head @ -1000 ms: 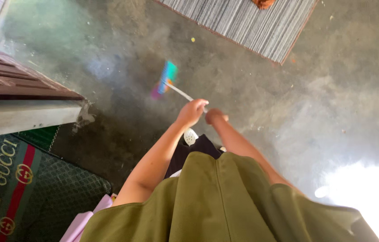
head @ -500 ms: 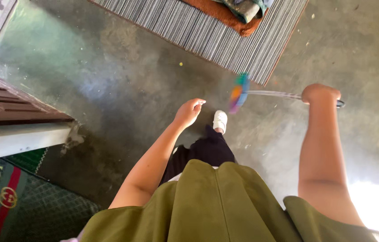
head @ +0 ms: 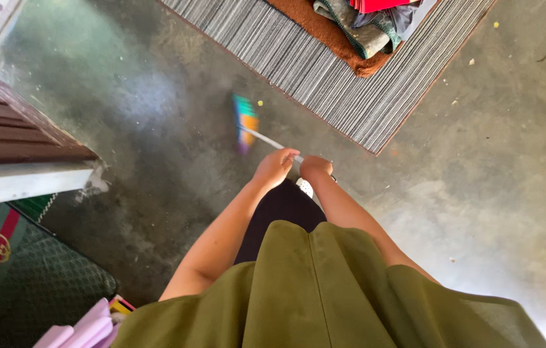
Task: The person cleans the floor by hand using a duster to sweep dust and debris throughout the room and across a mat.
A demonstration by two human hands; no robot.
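Observation:
A broom (head: 245,122) with multicoloured bristles and a thin pale handle rests its head on the grey concrete floor ahead of me, blurred by motion. My left hand (head: 276,167) and my right hand (head: 315,167) sit side by side, both closed around the near end of the handle. Below them are my olive-green top and dark trousers, with a white shoe tip (head: 304,187) showing.
A grey striped rug (head: 324,84) lies beyond the broom, with a brown mat (head: 324,29) and a pile of cloth (head: 363,26) on it. A dark slatted wooden panel (head: 15,129) stands left. A green patterned mat (head: 21,277) lies bottom left. Small crumbs dot the floor.
The broom head swung from right of my hands to the left, in front of me. My right hand came back in beside the left, and both now grip the handle.

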